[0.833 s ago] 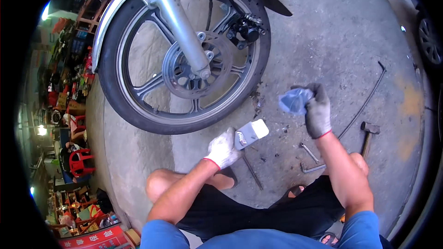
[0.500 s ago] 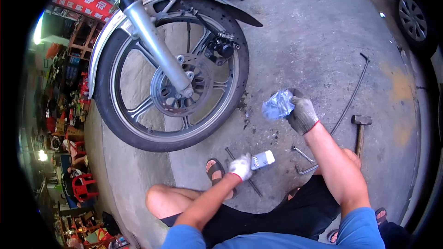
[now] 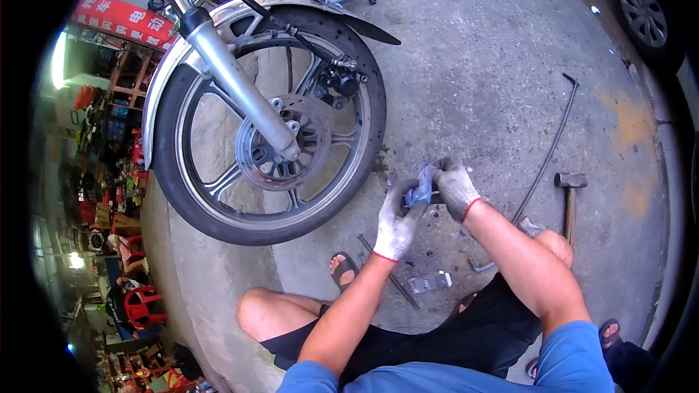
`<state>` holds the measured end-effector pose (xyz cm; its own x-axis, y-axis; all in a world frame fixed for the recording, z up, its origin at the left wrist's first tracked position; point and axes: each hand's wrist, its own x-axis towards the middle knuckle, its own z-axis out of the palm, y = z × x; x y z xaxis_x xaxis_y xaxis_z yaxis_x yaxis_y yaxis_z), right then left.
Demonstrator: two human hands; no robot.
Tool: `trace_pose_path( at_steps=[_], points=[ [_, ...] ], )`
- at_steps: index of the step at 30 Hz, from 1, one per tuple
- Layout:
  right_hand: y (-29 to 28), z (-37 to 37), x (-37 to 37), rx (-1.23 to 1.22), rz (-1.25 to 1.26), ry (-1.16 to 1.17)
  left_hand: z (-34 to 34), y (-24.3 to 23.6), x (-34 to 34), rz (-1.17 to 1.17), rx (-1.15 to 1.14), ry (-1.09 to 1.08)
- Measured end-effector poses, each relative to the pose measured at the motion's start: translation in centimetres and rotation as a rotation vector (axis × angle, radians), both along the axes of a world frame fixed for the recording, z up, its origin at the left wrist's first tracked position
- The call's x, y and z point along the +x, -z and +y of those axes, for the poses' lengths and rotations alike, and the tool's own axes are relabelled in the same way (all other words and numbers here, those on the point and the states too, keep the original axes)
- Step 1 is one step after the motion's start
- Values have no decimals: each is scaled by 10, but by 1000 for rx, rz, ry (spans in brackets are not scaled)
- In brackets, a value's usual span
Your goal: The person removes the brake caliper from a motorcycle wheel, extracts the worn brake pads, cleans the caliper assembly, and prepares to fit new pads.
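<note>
On the concrete (image 3: 495, 51) we have a motorcycle's front wheel (image 3: 271, 166) at left and a hammer (image 3: 570, 209) at right. Between them our gloved left hand (image 3: 397, 225) and right hand (image 3: 455, 189) both pinch a bluish plastic bag (image 3: 419, 193), with a grey box (image 3: 430, 282) lying nearer us.

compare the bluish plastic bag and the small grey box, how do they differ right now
The plastic bag is held between the left grip and right grip; the grey box lies on the ground, untouched.
The plastic bag is crumpled and irregular; the grey box is oblong with straighter edges.
The plastic bag looks bluish; the grey box has a pale end.
Both are much smaller than the motorcycle wheel.
</note>
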<state>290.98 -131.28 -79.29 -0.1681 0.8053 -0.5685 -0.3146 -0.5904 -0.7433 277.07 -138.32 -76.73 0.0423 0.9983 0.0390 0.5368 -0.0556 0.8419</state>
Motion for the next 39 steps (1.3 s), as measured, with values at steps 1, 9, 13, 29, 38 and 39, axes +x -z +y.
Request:
trace_pose_path(
  at_steps=[1,9,13,29,38,39],
  points=[
    [1,1,1,21,-22,-6,0,-3,1,-283,-172,-106],
    [-15,5,3,305,-420,-192,9,0,-13,-894,-357,-486],
    [-4,8,-1,479,-466,-135,13,1,-15,-930,-391,-585],
    [-25,9,9,269,-129,-745,-35,19,-35,-760,-652,-315],
    [-23,-4,12,259,-346,-1178,-88,29,-25,-888,-779,-348],
    [-23,-6,12,337,-446,-1173,-88,31,-22,-879,-749,-359]
  ],
)
